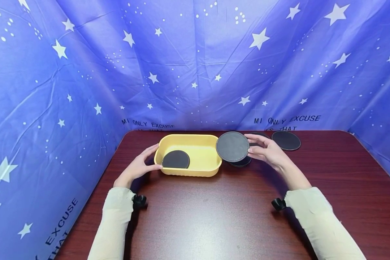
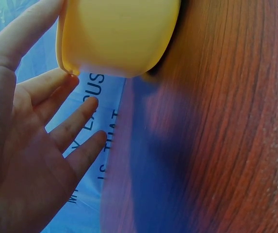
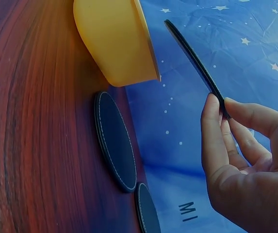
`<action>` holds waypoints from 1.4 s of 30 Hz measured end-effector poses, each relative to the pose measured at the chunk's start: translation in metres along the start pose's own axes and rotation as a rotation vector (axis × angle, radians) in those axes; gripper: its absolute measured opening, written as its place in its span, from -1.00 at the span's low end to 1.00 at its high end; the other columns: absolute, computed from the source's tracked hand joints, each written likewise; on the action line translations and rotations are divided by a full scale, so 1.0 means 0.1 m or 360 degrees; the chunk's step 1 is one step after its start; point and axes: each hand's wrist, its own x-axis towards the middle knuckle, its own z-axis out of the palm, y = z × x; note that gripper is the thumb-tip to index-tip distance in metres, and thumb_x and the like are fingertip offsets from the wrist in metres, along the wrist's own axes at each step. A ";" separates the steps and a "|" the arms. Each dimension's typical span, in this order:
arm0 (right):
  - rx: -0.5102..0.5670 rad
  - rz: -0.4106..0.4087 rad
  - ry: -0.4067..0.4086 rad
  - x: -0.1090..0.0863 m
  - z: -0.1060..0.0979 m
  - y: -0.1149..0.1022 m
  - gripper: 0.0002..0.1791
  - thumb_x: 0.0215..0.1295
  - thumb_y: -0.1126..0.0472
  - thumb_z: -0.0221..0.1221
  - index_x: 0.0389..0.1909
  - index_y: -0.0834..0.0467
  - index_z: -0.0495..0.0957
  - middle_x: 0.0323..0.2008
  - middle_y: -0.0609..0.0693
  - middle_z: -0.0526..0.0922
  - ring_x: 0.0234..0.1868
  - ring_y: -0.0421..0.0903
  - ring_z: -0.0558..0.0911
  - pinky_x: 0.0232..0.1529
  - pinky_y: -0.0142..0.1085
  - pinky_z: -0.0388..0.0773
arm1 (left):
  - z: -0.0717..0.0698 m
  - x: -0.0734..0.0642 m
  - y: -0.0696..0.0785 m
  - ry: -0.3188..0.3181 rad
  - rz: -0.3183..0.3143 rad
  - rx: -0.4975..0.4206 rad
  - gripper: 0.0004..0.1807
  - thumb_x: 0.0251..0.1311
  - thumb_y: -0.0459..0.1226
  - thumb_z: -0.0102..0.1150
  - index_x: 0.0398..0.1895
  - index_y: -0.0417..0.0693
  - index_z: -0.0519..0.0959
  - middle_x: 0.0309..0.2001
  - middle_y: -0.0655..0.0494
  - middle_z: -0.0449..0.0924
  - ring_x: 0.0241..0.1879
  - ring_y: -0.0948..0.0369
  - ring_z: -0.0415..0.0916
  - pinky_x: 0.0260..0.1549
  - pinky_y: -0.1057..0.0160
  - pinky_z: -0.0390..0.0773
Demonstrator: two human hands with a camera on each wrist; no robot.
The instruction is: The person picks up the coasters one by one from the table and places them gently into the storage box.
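A round black coaster (image 1: 232, 146) with a stitched edge is pinched at its right side by my right hand (image 1: 268, 152), thumb against fingers. It is raised and tilted beside the right end of a yellow tub (image 1: 203, 172). In the right wrist view the held coaster (image 3: 192, 58) appears edge-on. My left hand (image 1: 139, 164) touches the tub's left end, thumb at the near corner and a fingertip at the rim. Its other fingers (image 2: 75, 127) spread loosely away in the left wrist view. Another black coaster (image 1: 176, 160) lies inside the tub.
More black coasters lie on the dark wood table (image 1: 195, 216): one (image 1: 241, 162) partly under the held coaster in the head view, one (image 1: 259, 135) behind my right fingers, and one (image 1: 286, 140) farther right. A blue star-print curtain (image 1: 195, 65) hangs along the table's back edge.
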 end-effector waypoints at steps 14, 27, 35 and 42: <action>-0.0025 0.0038 -0.0006 0.07 0.12 0.00 -0.42 0.34 0.52 0.11 0.38 0.24 0.32 0.01 -0.08 0.52 -0.15 -0.27 0.70 -0.06 -0.40 0.69 | 0.03 0.05 -0.16 0.0008 -0.0015 0.0028 -0.08 0.11 -0.28 0.44 0.52 -0.21 0.18 0.55 -0.15 0.10 0.55 -0.14 -0.01 0.50 -0.25 -0.01; -0.0066 0.0084 0.0009 0.15 0.25 0.00 -0.35 0.33 0.51 0.12 0.44 0.29 0.24 0.04 -0.03 0.45 -0.11 -0.28 0.69 -0.04 -0.40 0.68 | 0.05 0.12 -0.39 0.0022 0.0017 0.0033 -0.05 0.08 -0.13 0.48 0.53 0.00 0.21 0.56 0.03 0.13 0.56 -0.05 0.01 0.50 -0.22 0.01; -0.0050 0.0081 -0.0032 0.23 0.35 0.02 -0.32 0.34 0.51 0.11 0.46 0.34 0.17 0.06 -0.02 0.46 -0.11 -0.27 0.68 -0.03 -0.38 0.68 | 0.04 0.12 -0.39 0.0019 0.0010 0.0016 -0.06 0.09 -0.15 0.47 0.53 0.00 0.21 0.56 0.03 0.12 0.57 -0.05 0.00 0.50 -0.22 0.01; -0.0082 0.0098 -0.0029 0.32 0.48 0.02 -0.32 0.34 0.52 0.10 0.47 0.35 0.16 0.02 -0.08 0.51 -0.14 -0.28 0.69 -0.05 -0.38 0.69 | 0.05 0.12 -0.35 0.0016 -0.0026 -0.0002 -0.07 0.12 -0.23 0.45 0.54 -0.07 0.18 0.57 -0.05 0.09 0.57 -0.09 -0.03 0.50 -0.25 -0.03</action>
